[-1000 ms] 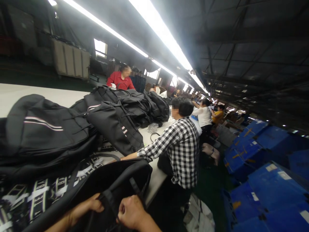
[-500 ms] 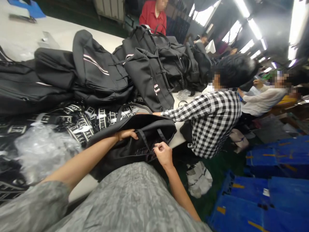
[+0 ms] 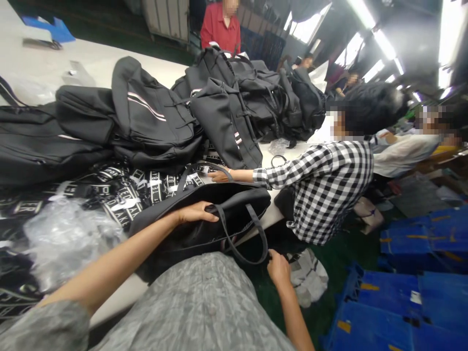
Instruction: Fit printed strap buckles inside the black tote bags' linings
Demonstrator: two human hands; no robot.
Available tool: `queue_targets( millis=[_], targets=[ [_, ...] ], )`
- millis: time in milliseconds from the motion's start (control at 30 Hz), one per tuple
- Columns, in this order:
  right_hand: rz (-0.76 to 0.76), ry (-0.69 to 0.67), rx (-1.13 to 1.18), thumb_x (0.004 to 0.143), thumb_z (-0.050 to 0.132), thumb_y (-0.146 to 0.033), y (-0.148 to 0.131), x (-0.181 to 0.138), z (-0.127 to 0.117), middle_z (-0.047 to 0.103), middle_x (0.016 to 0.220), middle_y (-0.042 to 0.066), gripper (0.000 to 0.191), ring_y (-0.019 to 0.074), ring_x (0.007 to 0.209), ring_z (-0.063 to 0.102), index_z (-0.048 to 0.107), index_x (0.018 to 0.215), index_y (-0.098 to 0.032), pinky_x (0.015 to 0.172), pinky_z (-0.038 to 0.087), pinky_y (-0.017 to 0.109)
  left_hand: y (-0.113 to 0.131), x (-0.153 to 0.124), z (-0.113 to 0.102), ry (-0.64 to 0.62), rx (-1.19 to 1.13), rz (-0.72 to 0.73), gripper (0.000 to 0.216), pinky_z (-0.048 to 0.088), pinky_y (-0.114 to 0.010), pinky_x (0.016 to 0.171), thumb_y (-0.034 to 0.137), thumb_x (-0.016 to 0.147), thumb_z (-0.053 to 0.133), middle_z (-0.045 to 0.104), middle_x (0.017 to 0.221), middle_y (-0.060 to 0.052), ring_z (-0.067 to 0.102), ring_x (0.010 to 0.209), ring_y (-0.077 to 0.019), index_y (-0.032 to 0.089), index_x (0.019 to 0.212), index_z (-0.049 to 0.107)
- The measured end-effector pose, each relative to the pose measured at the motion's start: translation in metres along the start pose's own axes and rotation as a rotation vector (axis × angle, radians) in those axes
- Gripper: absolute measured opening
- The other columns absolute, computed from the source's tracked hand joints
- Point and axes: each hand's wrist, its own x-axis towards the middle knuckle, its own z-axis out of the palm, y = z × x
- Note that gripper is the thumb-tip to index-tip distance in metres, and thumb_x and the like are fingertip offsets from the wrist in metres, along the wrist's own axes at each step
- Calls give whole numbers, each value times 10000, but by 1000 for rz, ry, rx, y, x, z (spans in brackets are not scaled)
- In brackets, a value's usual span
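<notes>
An unzipped black bag (image 3: 171, 243) lies on its side against my front at the table edge, its mouth turned up. My left hand (image 3: 197, 213) is closed on fabric at the bag's mouth, its fingertips partly hidden in the dark fold. From the near side of the bag a strap handle (image 3: 261, 234) loops out over the table edge. Just right of that loop, apart from the bag body, my right hand (image 3: 279, 268) is curled closed. A small dark bit shows at its fingertips; I cannot make out what it is.
Black bags (image 3: 146, 107) are piled behind. Lettered straps (image 3: 124, 195) and crumpled clear plastic (image 3: 69, 234) lie at left. A co-worker in a checked shirt (image 3: 329, 190) sits at right, one hand (image 3: 219, 174) reaching behind my bag. Blue crates (image 3: 387, 297) stand lower right.
My right hand has moved right and down, away from the bag's front. The handle now hangs out in a loop. My left hand stays at the bag's mouth. The co-worker's hand is more visible.
</notes>
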Motion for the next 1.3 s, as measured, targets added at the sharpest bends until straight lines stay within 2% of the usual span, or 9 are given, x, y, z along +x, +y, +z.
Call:
queue_targets(
  millis=[33, 100, 233, 300, 500, 600, 767, 1100, 1300],
  targets=[
    [-31, -3, -7, 736, 562, -144, 1, -1, 3, 718, 991, 138, 273, 258, 966, 667, 704, 968, -167, 839, 489, 352, 2, -1, 2, 8, 27, 12, 415, 519, -267, 693, 405, 644, 769, 711, 879, -33, 657, 805, -227, 144, 948, 662],
    [-117, -102, 93, 748, 586, -197, -8, -5, 9, 731, 941, 112, 209, 245, 934, 675, 724, 903, -171, 816, 495, 328, 3, -3, 3, 1, 10, 4, 405, 523, -265, 681, 399, 652, 759, 713, 867, -34, 659, 782, -221, 143, 953, 668],
    [-176, -518, 512, 745, 661, -372, -50, -15, 29, 719, 760, 71, 269, 180, 694, 670, 717, 850, -132, 584, 488, 244, -2, -2, 3, -94, -116, -89, 384, 548, -296, 681, 376, 662, 747, 726, 876, -65, 673, 735, -228, 138, 956, 676],
    [-148, -619, 656, 723, 699, -430, -69, -18, 40, 714, 766, 63, 345, 143, 650, 650, 698, 878, -121, 531, 458, 200, -3, -1, 4, -153, -148, -116, 362, 555, -310, 682, 351, 664, 741, 728, 891, -80, 677, 730, -236, 132, 945, 677],
    [80, -545, 769, 780, 609, -581, -97, -17, 55, 696, 694, 86, 483, 114, 561, 629, 653, 762, -100, 522, 478, 194, 1, 0, 14, -266, -132, -106, 336, 561, -305, 685, 299, 652, 734, 728, 893, -75, 683, 738, -240, 132, 938, 677],
    [136, -523, 795, 800, 612, -514, -105, -17, 54, 691, 667, 84, 421, 120, 542, 632, 659, 755, -97, 522, 493, 207, 1, -1, 17, -273, -127, -100, 309, 557, -297, 662, 278, 646, 730, 729, 872, -72, 681, 725, -240, 129, 912, 676],
    [40, -507, 899, 753, 627, -371, -102, -19, 55, 677, 617, 65, 283, 130, 539, 634, 643, 691, -95, 530, 481, 210, -4, 2, 18, -293, -148, -75, 313, 559, -295, 696, 242, 641, 714, 729, 886, -59, 679, 749, -230, 130, 930, 672],
    [-26, -438, 873, 730, 636, -456, -82, -15, 74, 662, 588, 53, 348, 151, 543, 594, 661, 630, -124, 531, 459, 261, -8, 6, 17, -342, -132, -90, 327, 555, -270, 708, 226, 632, 704, 725, 859, -40, 679, 754, -208, 125, 941, 665],
    [-56, -492, 844, 736, 640, -480, -88, -12, 71, 676, 599, 75, 387, 143, 534, 594, 664, 604, -117, 518, 459, 253, -8, 6, 14, -320, -156, -90, 348, 544, -250, 711, 223, 623, 718, 717, 885, -40, 666, 765, -194, 129, 952, 660]
  ],
)
